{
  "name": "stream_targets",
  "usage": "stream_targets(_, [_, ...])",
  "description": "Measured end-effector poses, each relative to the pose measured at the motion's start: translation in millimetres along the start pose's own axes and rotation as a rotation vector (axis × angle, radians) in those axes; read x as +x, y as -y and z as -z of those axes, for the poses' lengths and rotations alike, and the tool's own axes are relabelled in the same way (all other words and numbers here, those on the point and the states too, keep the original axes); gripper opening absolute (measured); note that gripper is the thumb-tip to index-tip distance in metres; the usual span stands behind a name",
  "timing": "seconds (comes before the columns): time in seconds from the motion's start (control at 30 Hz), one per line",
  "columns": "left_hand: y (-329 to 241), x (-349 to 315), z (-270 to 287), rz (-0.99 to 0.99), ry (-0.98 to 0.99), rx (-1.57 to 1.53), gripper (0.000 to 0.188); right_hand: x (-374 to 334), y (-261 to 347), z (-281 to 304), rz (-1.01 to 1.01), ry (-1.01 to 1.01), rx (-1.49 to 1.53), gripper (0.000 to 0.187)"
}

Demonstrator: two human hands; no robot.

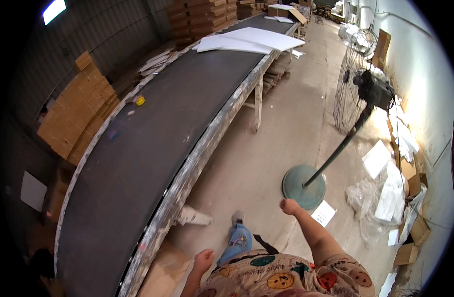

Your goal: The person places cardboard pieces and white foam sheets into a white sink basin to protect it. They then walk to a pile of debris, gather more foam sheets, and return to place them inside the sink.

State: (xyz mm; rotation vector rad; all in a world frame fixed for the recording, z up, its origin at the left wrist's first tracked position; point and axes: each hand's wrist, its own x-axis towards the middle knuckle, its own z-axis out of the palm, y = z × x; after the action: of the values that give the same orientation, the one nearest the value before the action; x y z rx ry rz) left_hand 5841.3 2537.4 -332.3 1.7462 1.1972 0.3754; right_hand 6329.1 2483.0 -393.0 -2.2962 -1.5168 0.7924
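Beige short-sleeved fabric with cartoon faces, my printed shirt (pixel 286 277), fills the space right below me, above one blue denim trouser leg (pixel 238 239). Both arms hang out from my sides, probably just for balance. My left hand (pixel 203 260) hangs beside the scuffed whitish rail (pixel 160 218) of the long, dark grey conveyor belt (pixel 138 148), apart from it. My right hand (pixel 289 206) hangs over the floor, appearing just beside the round green fan base (pixel 290 187); this view cannot tell me how far above. Fingers on both curl inward around nothing I can see, but the palms are turned away, so I cannot tell whether either is fully closed.

That broad base presumably steadies the black pedestal fan (pixel 375 90), placed alongside the belt perhaps to cool whoever works there. White, flat, foam-like sheets (pixel 247 40) lie overlapping across the belt, which bears most of their width. A small yellow roll (pixel 140 101) sits near the far edge, maybe to keep the middle free.

My other foot is hidden. A black strap (pixel 264 243) disappears behind my shirt, and a bluish patch (pixel 112 134) on the belt is too blurred to name.
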Motion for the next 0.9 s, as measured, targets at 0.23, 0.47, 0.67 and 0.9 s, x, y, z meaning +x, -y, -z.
stream_targets(0.23, [-173.8, 264.2, -0.9, -0.343, -0.211, 0.097, 0.013, 231.4, 8.4, 117.8, 0.050, 0.048, -0.048, 0.022])
stream_targets(0.47, [-375.9, 537.7, -6.1, -0.406, 0.011, 0.033, 0.009, 305.0, -163.8, 168.3, -0.284, 0.436, -0.309, 0.024])
stream_targets(0.67, [-474.6, 708.4, -93.7, -0.626, 0.106, 0.093, 0.006, 357.6, -297.5, 202.7, -0.668, 0.551, -0.120, 0.031])
stream_targets(0.9, [-548.9, 845.9, -207.4, -0.385, 0.181, 0.022, 0.010, 545.5, -383.6, 313.1, -0.538, 0.224, 0.047, 0.028])
